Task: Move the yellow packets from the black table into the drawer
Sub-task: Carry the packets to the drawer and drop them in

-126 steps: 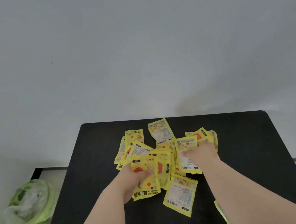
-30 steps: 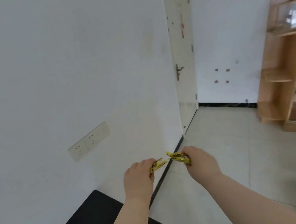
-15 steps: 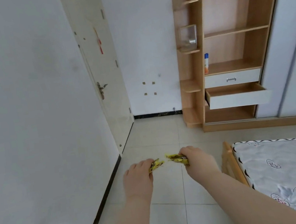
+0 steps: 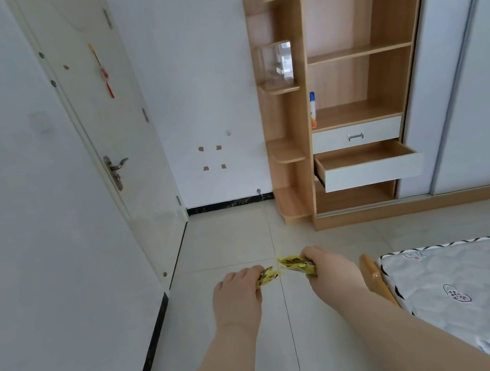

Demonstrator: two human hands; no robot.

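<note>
Nearest the camera, both hands are held out low over the tiled floor (image 4: 230,245), each with its fingers curled round a crumpled bunch of yellow packets (image 4: 296,265). The left hand (image 4: 238,295) grips one bunch and the right hand (image 4: 331,271) the other, and the tips of the two bunches almost meet between them. The table is out of view, so this load is clear of it and in the air. Just to the right of the right hand lies the corner of a bed (image 4: 476,277) with a patterned mattress. This looks like the carrying step, with the load on its way across the room. The next move probably calls for walking forward and right, past the bed corner, then lifting both hands over the front panel and letting go inside. Well ahead, in a wooden shelf unit (image 4: 360,51), the drawer (image 4: 373,173) stands pulled out. What shows of its inside is bare wood, with no packets seen in it. Above it a second drawer (image 4: 357,135) is closed, so its contents are hidden. On the shelves stand a bottle (image 4: 313,110) and a clear box (image 4: 277,64) that looks empty.
</note>
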